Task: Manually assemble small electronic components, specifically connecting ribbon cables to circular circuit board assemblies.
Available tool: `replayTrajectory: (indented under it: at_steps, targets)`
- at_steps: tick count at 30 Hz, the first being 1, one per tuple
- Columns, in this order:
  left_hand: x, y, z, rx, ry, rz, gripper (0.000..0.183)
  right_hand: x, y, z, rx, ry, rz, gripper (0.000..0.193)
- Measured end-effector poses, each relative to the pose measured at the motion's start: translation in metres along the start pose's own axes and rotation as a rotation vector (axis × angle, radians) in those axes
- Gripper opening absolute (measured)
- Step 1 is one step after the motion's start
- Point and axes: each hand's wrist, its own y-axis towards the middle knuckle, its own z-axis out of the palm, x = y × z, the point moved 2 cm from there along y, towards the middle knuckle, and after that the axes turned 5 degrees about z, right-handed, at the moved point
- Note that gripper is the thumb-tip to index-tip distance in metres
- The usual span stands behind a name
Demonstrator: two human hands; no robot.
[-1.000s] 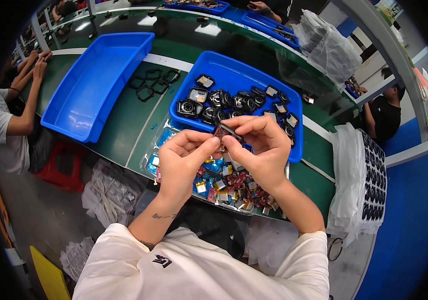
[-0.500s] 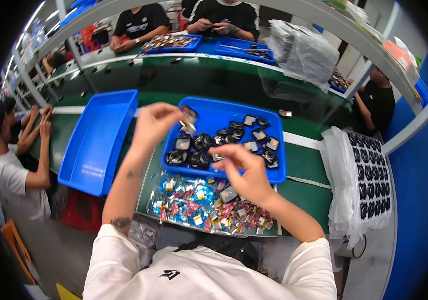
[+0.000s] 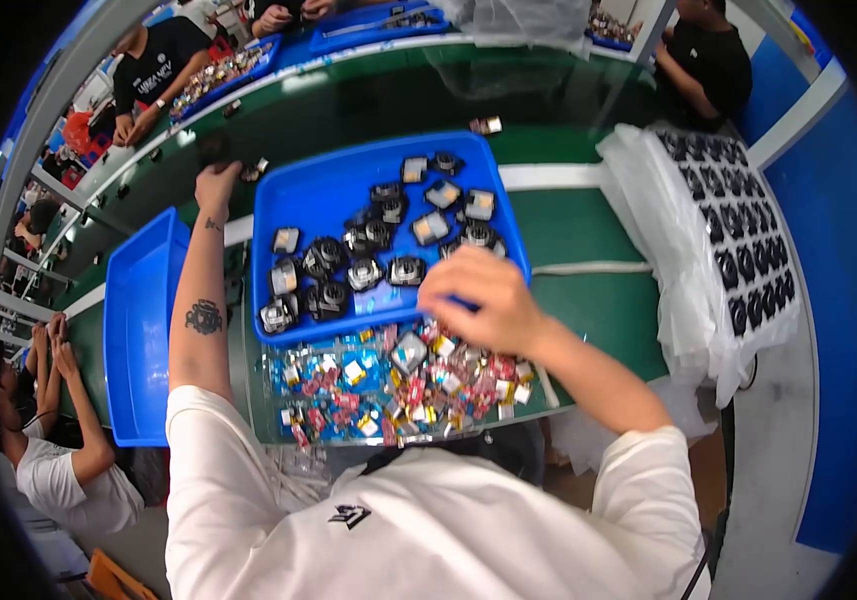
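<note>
My left hand (image 3: 218,185) reaches across the conveyor to the far left of a blue tray (image 3: 348,160). A small black-and-silver electronic module (image 3: 255,170) is at its fingertips, which look closed on it. My right hand (image 3: 483,300) hangs over the tray's near right edge, slightly blurred, its fingers curled toward the thumb; whatever they hold, if anything, is hidden. Several black camera-like housings (image 3: 326,255) with round fronts lie in the tray, among silver-grey pieces (image 3: 430,228). Close to me spreads a pile of red circuit boards with small silver and yellow parts (image 3: 413,390).
An upright-leaning blue tray (image 3: 138,350) stands at left. Rows of black round units (image 3: 738,235) sit beside white wrapping (image 3: 648,230) at right. Another loose module (image 3: 485,125) lies on the green belt (image 3: 378,110). Co-workers sit left and across the belt.
My left hand has moved left from over the tray to the conveyor, the module at its fingertips. My right hand has curled further near the tray's edge. The whole view has shifted.
</note>
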Motion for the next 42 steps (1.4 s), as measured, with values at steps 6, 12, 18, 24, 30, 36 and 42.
replayTrajectory:
  at_steps: [6, 12, 18, 24, 30, 36, 42]
  targets:
    - [-0.048, -0.071, -0.028, 0.087, -0.129, 0.256, 0.026, -0.002, -0.004, -0.005, -0.077, 0.096, 0.224, 0.005]
    - [-0.149, -0.232, -0.064, 0.352, -0.317, 0.538, 0.023, -0.007, -0.011, -0.006, -0.102, -0.031, 0.071, 0.01]
    - [-0.191, -0.319, -0.062, 0.67, 0.073, 0.727, 0.017, -0.005, -0.011, -0.002, -0.121, -0.059, 0.005, 0.005]
    - [-0.181, -0.321, -0.05, 0.648, 0.026, 0.683, 0.013, -0.006, -0.011, 0.003, -0.034, -0.157, -0.119, 0.005]
    - [-0.183, -0.323, -0.048, 0.516, -0.128, 0.717, 0.012, 0.009, -0.009, -0.001, 0.122, -0.228, -0.137, 0.012]
    - [-0.205, -0.313, -0.063, 0.185, -0.351, 0.961, 0.018, 0.011, -0.001, -0.006, -0.083, -0.214, -0.122, 0.018]
    - [-0.197, -0.294, -0.06, 0.319, -0.358, 0.843, 0.014, 0.01, 0.004, 0.0, -0.115, -0.153, 0.064, 0.015]
